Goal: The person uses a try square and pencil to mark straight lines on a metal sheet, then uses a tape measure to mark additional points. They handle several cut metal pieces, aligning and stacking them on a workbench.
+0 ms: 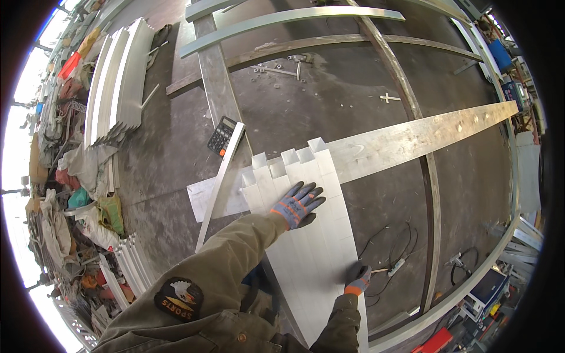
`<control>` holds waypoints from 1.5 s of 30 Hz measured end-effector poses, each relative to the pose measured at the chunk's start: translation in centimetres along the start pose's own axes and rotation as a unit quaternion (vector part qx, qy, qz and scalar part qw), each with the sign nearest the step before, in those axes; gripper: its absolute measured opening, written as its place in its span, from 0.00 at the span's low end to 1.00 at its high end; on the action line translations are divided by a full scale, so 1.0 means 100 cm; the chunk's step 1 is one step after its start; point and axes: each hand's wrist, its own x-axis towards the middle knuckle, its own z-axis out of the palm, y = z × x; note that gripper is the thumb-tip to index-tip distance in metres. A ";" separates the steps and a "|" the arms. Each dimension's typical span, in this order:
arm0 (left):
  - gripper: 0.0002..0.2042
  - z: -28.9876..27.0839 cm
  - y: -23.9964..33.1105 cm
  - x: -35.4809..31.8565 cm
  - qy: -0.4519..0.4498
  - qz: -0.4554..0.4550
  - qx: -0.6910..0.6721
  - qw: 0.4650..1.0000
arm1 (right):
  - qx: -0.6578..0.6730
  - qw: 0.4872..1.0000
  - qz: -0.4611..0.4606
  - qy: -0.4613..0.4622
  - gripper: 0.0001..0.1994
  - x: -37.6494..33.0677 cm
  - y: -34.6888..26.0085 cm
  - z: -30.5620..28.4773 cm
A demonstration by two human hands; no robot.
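My left hand (pixel 297 205), in a grey-blue and orange glove with dark fingertips, lies flat with fingers spread on a row of silver square metal tubes (pixel 312 247). The tubes lie side by side, and their hollow far ends are staggered. At the tubes' right edge my right hand (pixel 358 280), in a matching glove, is closed. From it a thin wooden handle sticks out toward a short pale metal head, which looks like a hammer (pixel 396 267); the grip itself is partly hidden. A narrow metal bar (pixel 220 182) leans left of the tubes, touching a black calculator (pixel 222 136).
A wide metal plank (pixel 412 138) crosses under the tubes. Rusty frame bars (pixel 432 223) and a pale beam (pixel 294 19) span the dark floor. Stacked white profiles (pixel 118 82) and cloth piles (pixel 88 217) line the left. Black cables (pixel 382 294) lie on the right.
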 end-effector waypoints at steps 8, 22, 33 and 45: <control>0.27 0.003 -0.003 -0.001 0.022 0.000 -0.039 0.999 | -0.204 0.968 -0.058 -0.137 0.16 0.026 -0.097 -0.016; 0.22 -0.054 -0.087 -0.211 -0.046 -0.261 -0.236 0.935 | 0.142 0.956 0.148 -0.211 0.24 -0.207 -0.281 -0.089; 0.34 0.023 -0.184 -0.202 -0.049 -0.130 -0.134 0.981 | 0.264 0.817 0.501 0.112 0.12 -0.394 -0.181 -0.049; 0.27 0.069 -0.182 -0.173 -0.012 -0.042 -0.246 0.968 | 0.442 0.640 0.577 0.249 0.17 -0.369 -0.168 -0.062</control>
